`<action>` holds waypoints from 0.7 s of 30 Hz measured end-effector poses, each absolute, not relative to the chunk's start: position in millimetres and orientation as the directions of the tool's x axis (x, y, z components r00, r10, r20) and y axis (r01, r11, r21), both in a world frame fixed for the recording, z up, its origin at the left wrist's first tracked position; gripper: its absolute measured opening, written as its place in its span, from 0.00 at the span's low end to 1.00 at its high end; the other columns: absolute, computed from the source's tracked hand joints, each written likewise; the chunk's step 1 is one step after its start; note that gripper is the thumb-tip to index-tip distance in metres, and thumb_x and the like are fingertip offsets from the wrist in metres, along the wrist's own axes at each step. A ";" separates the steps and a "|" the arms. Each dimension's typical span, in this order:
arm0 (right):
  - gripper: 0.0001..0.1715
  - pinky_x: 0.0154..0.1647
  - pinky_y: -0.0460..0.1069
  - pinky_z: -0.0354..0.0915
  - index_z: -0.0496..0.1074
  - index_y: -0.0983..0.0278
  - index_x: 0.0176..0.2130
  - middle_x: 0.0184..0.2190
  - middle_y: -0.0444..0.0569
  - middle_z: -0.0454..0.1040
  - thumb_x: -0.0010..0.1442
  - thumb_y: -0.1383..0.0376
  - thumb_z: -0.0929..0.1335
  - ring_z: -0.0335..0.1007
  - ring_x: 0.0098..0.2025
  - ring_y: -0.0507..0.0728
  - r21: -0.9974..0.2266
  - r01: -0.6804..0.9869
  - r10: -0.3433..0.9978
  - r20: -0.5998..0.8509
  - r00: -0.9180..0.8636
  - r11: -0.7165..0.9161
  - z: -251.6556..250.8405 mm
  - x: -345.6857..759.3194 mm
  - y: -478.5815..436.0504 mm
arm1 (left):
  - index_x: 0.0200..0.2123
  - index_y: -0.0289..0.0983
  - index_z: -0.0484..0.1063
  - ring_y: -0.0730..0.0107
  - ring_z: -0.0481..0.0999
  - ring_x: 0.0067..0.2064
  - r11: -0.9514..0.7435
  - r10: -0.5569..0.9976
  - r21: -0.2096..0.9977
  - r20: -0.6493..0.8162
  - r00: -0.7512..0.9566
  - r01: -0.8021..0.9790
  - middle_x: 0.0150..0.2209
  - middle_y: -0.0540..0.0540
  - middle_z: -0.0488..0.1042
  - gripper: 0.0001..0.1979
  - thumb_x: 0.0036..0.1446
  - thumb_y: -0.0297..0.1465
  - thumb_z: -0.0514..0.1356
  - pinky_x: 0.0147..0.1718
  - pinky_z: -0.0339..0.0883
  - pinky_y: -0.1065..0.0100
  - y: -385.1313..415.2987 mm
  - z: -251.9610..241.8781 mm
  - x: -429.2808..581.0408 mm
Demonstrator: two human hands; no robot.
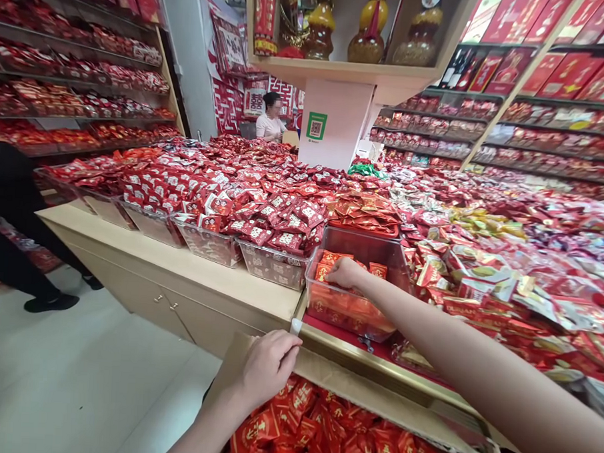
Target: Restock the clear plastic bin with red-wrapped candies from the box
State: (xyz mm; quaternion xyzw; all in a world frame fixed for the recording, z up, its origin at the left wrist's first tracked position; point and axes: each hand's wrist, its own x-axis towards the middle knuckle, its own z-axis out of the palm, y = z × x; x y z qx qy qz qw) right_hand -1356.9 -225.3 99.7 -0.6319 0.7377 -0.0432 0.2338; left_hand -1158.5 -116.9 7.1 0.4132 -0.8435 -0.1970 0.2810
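Inside the clear plastic bin (358,308) on the counter, my right hand (347,274) reaches down among red-and-gold wrapped packets (377,270). Its fingers are curled at the packets; what they hold, if anything, is hidden. My left hand (270,364), with fingers bent and closed, rests on the edge of an open cardboard box (369,390) below the counter's front. Many red wrapped packets (323,428) fill this box. The bin is only partly filled.
Clear bins (208,242) heaped with red packets line the counter (180,268) to the left. Mixed packets (504,282) are piled on the right. A white pillar (331,124) rises behind. One person (270,121) is at the back, and another's legs (18,254) show at left.
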 end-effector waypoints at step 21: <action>0.07 0.30 0.45 0.59 0.70 0.64 0.30 0.26 0.46 0.73 0.54 0.66 0.62 0.66 0.28 0.52 -0.551 -0.746 -0.899 0.412 0.146 -0.374 116.9 -1346.8 -151.7 | 0.37 0.38 0.70 0.67 0.72 0.35 0.650 -0.760 0.548 0.437 -0.482 -0.527 0.32 0.46 0.74 0.11 0.56 0.23 0.49 0.35 0.66 0.66 -109.7 6.8 -1153.1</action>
